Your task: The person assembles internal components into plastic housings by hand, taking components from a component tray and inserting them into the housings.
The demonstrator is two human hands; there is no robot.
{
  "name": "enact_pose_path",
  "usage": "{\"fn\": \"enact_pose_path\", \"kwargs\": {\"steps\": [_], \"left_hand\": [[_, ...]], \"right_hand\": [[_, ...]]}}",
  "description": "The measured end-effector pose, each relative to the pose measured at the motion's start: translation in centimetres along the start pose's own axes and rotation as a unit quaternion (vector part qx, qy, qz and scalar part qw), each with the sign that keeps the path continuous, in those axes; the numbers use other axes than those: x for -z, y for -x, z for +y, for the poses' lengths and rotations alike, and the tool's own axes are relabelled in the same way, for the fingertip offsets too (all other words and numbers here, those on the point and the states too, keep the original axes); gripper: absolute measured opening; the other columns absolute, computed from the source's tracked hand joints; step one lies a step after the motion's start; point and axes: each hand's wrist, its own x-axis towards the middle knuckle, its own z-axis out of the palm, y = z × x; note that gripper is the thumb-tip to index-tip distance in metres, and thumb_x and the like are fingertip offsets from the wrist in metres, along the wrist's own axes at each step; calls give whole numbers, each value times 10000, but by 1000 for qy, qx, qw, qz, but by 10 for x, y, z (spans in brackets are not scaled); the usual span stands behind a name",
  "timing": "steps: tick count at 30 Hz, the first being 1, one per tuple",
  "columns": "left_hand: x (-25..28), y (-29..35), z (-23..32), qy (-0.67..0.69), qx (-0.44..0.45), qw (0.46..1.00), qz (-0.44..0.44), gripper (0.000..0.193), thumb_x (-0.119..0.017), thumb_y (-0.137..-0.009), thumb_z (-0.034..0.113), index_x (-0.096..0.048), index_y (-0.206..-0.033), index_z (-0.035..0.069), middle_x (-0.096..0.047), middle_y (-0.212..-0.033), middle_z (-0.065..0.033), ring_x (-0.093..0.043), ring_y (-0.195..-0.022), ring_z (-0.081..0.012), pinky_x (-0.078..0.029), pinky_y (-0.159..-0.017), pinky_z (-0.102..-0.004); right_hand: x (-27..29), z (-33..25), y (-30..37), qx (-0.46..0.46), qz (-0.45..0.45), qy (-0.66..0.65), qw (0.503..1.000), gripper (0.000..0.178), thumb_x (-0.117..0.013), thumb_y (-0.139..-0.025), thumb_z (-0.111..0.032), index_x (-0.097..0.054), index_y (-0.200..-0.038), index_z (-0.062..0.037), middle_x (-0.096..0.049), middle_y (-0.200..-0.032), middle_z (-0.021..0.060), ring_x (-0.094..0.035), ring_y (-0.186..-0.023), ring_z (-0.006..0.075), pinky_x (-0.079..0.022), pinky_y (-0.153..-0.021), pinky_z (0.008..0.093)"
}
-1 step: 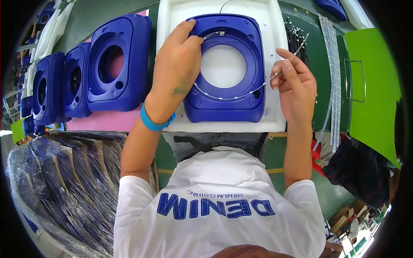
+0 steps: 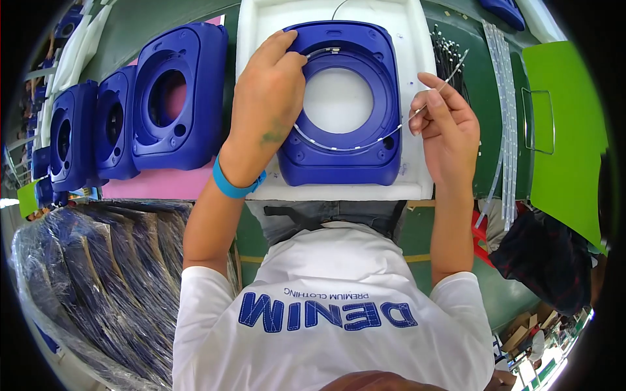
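A blue plastic housing (image 2: 339, 174) with a round opening lies in front of me. Along the lower curve of its ring runs a thin LED strip (image 2: 339, 149), whose other stretch shows at the ring's top beside a small connector. My left hand (image 2: 270, 98) is closed over the housing's upper left rim, with a fingertip at the strip's upper part; the hand hides the ring's left side. Right of the housing, my right hand (image 2: 448, 130) pinches the strip between thumb and fingers, and its free end sticks up past the fingertips.
The housing rests in a white foam tray (image 2: 417, 179). Several similar blue housings (image 2: 147, 146) stand on the left. Wires with white tips (image 2: 447, 49), more LED strips (image 2: 507, 150) and a bright green panel (image 2: 567, 150) are on the right. Plastic-wrapped stacks (image 2: 104, 280) fill the lower left.
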Motion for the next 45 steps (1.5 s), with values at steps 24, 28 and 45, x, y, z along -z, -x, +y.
{"fn": "enact_pose_path", "kwargs": {"steps": [24,28,45], "left_hand": [[-20,-38,-14,133,22,991,-7,471,-837,-870,131,-734,-1316,22,-719,-1218,-209,-690,-1138,-395,-559,-977,-415],[-22,-41,-20,177,73,976,-107,563,-835,-898,143,-680,-1434,72,-701,-1342,-185,-688,-1225,-329,-519,-1080,-388],[34,36,-8,222,-100,963,-120,311,-941,-763,182,-677,-714,25,-634,-851,-66,-646,-891,-281,-488,-1159,-550]], "right_hand": [[-19,-6,-7,6,-57,115,992,374,-687,-1068,-131,-646,-1371,84,-755,-965,92,-688,-766,117,-555,-693,251],[-19,-6,-7,14,-51,122,991,379,-687,-1068,-136,-645,-1374,84,-755,-964,90,-685,-763,113,-552,-692,246],[-32,-31,-31,157,-186,611,753,362,-665,-1052,-164,-693,-1369,8,-643,-927,104,-604,-764,216,-493,-720,338]]}}
